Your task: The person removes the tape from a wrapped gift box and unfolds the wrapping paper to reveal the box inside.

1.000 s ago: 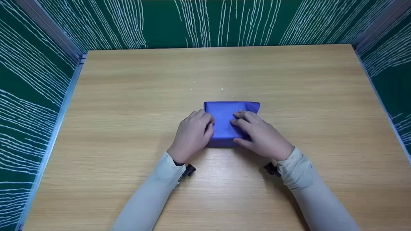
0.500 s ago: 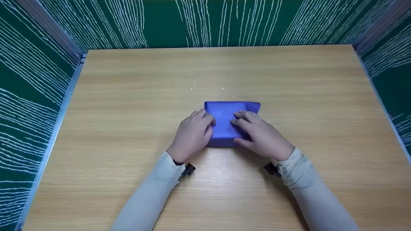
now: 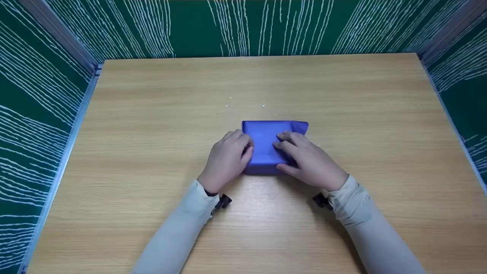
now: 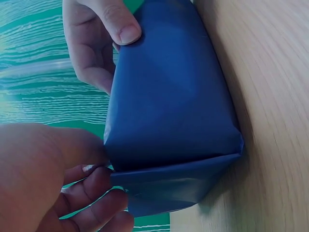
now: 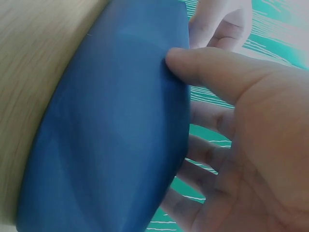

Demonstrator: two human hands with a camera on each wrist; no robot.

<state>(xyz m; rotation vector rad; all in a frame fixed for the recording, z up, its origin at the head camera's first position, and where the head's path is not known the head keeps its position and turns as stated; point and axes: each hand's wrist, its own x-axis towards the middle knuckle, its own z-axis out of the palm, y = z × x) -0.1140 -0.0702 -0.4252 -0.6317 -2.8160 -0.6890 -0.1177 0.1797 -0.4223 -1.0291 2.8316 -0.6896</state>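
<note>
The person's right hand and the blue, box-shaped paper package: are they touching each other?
Touching. The right wrist view shows it: the thumb of the right hand rests its tip on the package's side, with no visible gap.

Room across table (image 3: 179, 91) beyond package (image 3: 264, 142), at its sides left grip (image 3: 228, 161) and right grip (image 3: 310, 160)

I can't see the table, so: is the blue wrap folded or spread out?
Folded: the wrap has a boxy shape in the head view, and the left wrist view shows a creased end flap.
</note>
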